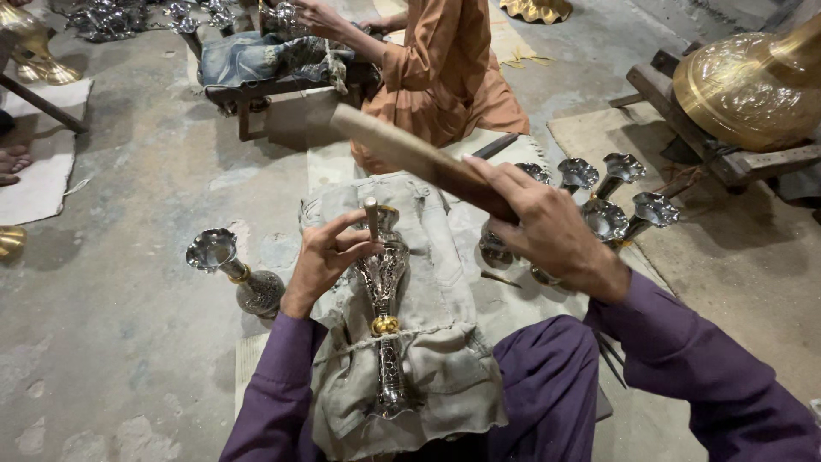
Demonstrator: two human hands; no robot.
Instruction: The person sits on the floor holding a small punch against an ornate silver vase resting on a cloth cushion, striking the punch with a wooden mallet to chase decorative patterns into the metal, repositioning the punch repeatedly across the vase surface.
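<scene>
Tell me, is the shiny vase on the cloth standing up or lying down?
Lying down. The vase rests lengthwise on the padded cloth, steadied by the left hand.

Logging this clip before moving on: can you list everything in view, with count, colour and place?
Vase on lap: one, silver and gold, lying on the grey cloth.
Grey cloth: one, draped over the lap.
Punch tool: one, pale, upright on the vase.
Wooden stick: one, brown, raised above the vase.
Vase at left: one, silver, lying on the concrete floor.
Vases at right: about six, silver, clustered on the mat.
Big brass pot: one, gold, on a wooden stand, upper right.
Co-worker: one, orange clothes, seated ahead.
Left hand: grip on the punch tool.
Right hand: grip on the wooden stick.
</scene>
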